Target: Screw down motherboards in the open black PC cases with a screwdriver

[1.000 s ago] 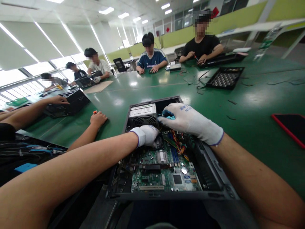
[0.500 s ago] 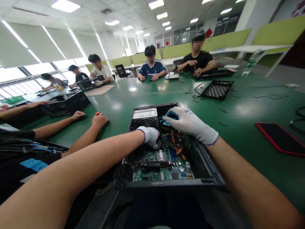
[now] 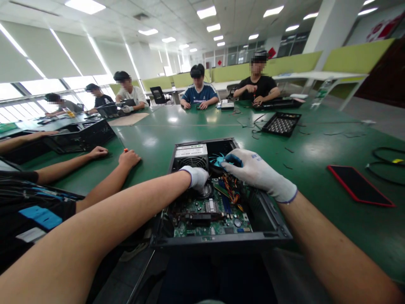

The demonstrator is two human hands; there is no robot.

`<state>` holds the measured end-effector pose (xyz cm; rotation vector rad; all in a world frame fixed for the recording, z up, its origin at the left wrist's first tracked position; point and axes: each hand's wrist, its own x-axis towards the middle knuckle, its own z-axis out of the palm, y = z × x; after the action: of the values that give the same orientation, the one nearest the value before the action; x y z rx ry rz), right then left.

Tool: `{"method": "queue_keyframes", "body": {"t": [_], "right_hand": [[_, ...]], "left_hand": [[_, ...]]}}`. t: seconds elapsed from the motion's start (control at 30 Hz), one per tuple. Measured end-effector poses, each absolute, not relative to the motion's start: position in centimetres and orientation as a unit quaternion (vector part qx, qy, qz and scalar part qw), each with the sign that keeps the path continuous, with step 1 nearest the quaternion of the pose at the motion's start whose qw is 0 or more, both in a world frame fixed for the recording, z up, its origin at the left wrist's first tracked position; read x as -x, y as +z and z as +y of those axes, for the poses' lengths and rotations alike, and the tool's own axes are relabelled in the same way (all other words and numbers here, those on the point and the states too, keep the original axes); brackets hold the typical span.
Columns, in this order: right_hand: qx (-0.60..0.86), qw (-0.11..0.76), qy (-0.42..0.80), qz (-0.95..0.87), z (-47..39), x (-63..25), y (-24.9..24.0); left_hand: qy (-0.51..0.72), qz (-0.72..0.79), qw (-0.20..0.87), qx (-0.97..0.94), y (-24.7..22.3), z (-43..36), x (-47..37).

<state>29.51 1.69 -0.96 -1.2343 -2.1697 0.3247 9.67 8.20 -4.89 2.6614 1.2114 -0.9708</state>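
An open black computer case [image 3: 202, 240] lies in front of me, with a green circuit board [image 3: 196, 207] inside. My left hand [image 3: 198, 179], in a white glove, reaches in beside the power supply [image 3: 190, 151], fingers curled down at a dark round part; what they grip is hidden. My right hand [image 3: 243, 164], gloved too, is at the blue-bladed fan [image 3: 217, 160], thumb and fingers bent close together at its right edge. Whether they grip the fan cannot be made out. Coloured wires [image 3: 232, 192] run below the right hand.
A red-edged black panel [image 3: 359, 184] and a black cable [image 3: 381, 162] lie on the green table [image 3: 152, 147] at the right. Beyond the case is a black tray [image 3: 281, 123]. A neighbour's forearms [image 3: 106, 183] rest at the left; several people sit farther back.
The view has shifted a little. My right hand has drawn slightly away from the fan, showing more of its blades. My left hand stays inside the case.
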Motion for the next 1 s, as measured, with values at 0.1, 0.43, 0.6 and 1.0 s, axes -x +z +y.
{"method": "queue_keyframes", "body": {"t": [0.1, 0.43, 0.6, 1.0], "right_hand": [[0.469, 0.31, 0.124, -0.818, 1.96, -29.44, -1.17], [0.472, 0.324, 0.132, -0.809, 1.9, -29.47, -1.34], [0.475, 0.324, 0.143, -0.806, 1.95, -29.43, -1.31], [0.486, 0.336, 0.152, -0.793, 1.57, -29.44, -1.2]], "left_hand": [[-0.311, 0.393, 0.021, -0.865, -5.09, 8.42, -9.65], [-0.307, 0.388, 0.014, -0.869, -5.41, 8.46, -9.8], [-0.32, 0.378, 0.033, -0.868, -5.23, 8.05, -10.1], [-0.298, 0.392, 0.035, -0.869, -5.03, 7.94, -9.76]]}}
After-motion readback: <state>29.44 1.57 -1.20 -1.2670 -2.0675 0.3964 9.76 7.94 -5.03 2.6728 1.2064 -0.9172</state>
